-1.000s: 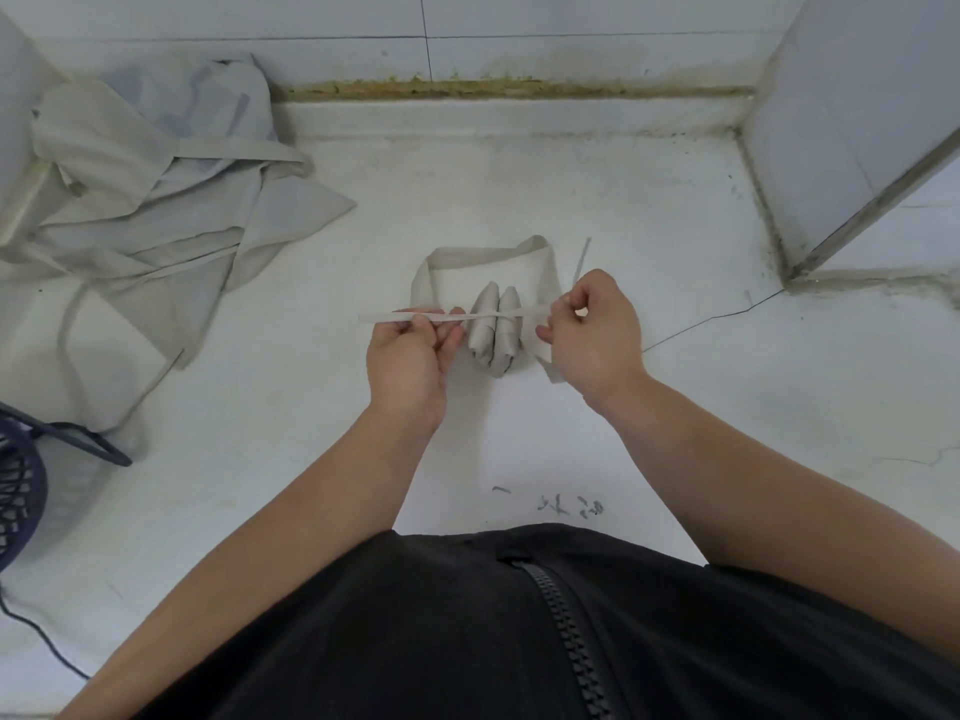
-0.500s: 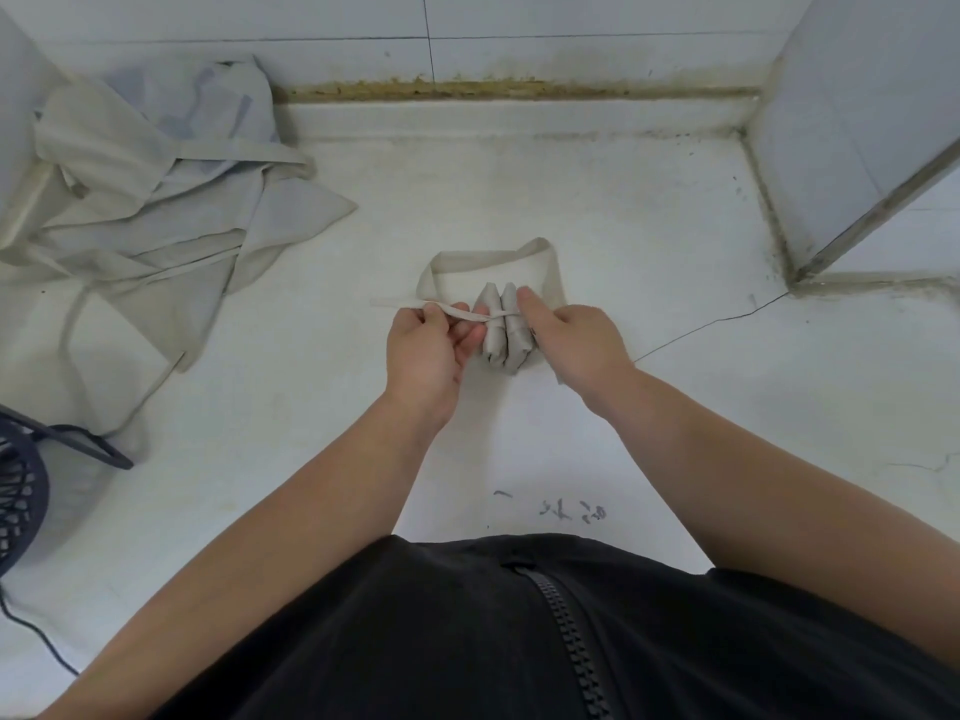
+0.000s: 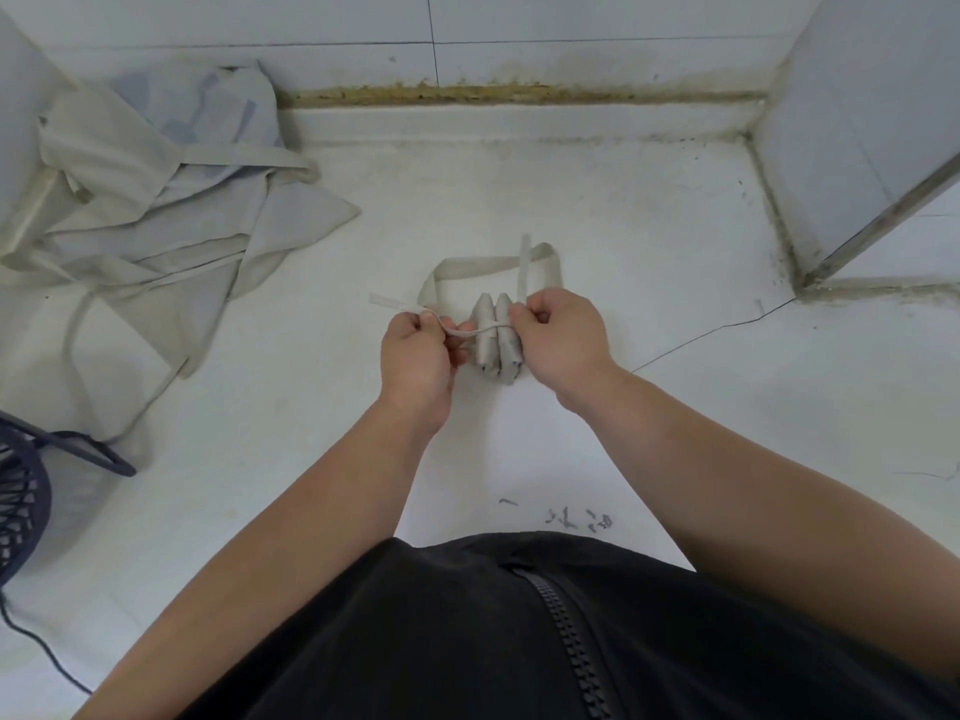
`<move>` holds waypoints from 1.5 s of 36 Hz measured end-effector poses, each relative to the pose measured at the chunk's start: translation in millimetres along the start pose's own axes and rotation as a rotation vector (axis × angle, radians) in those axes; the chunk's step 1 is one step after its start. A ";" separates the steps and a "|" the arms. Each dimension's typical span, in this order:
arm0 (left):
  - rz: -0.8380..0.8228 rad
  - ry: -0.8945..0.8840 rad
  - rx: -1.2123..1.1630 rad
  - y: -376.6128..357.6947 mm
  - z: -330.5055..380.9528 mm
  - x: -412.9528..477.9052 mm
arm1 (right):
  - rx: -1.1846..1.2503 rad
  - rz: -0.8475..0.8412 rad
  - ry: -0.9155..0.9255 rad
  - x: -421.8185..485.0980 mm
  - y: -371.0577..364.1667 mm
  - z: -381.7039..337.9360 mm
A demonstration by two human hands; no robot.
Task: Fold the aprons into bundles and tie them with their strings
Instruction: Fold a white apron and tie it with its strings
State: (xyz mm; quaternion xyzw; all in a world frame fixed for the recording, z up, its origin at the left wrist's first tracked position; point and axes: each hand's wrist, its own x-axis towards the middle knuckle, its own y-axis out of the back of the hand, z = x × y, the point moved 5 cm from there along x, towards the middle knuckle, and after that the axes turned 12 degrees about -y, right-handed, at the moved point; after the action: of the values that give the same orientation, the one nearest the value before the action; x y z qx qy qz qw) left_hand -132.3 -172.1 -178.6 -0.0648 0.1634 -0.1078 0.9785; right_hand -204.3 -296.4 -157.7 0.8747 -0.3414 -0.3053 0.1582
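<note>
Head view: folding done for one apron, rolled into a tight bundle [image 3: 496, 337] on the white table [image 3: 649, 433], lying between both hands with its neck loop [image 3: 483, 263] spread flat behind. Tying under way: string [image 3: 470, 331] passed across the bundle's middle, pinched at one side by the left hand [image 3: 415, 353], fingers curled round it with a short tail poking out beyond the fist, and clamped at the other by the right hand [image 3: 563, 340], touching the bundle, with the second end standing up from its fingers. Cannot tell whether crossed into a knot yet; probably mid-cinch, judging by the slack curve on the left. Left for this bundle: pull tight, finish the knot. Well apart at far left, against the wall, a loose pile [image 3: 156, 200] of more aprons, unfolded, strings trailing, so most of the job likely yet to come. Dark basket [image 3: 21, 501] at the left edge, contents not visible.
</note>
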 end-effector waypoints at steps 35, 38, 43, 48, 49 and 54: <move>-0.181 -0.277 0.183 -3.3 20.9 -9.2 | -0.078 -0.164 0.094 4.9 -6.0 -9.6; -0.216 -0.278 0.190 -6.2 19.6 -10.4 | -0.056 -0.160 0.043 8.1 -5.6 -5.0; -0.249 -0.265 0.252 -7.4 17.7 -9.5 | -0.070 -0.068 -0.004 14.1 -4.7 -1.3; -0.285 -0.191 0.368 -6.8 20.6 -2.4 | -0.208 0.001 0.261 4.1 1.9 -15.0; -0.315 -0.179 0.428 -7.2 21.9 -1.5 | -0.252 0.005 0.379 -1.5 3.6 -19.7; -0.411 -0.220 0.630 -15.2 29.6 -0.5 | -0.515 0.008 0.692 -11.6 1.3 -23.4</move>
State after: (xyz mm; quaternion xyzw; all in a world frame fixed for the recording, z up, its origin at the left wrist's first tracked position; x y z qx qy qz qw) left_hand -125.7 -184.0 -148.3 0.1961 0.0000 -0.3387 0.9202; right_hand -196.7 -287.7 -134.2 0.8562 -0.1842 -0.0687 0.4777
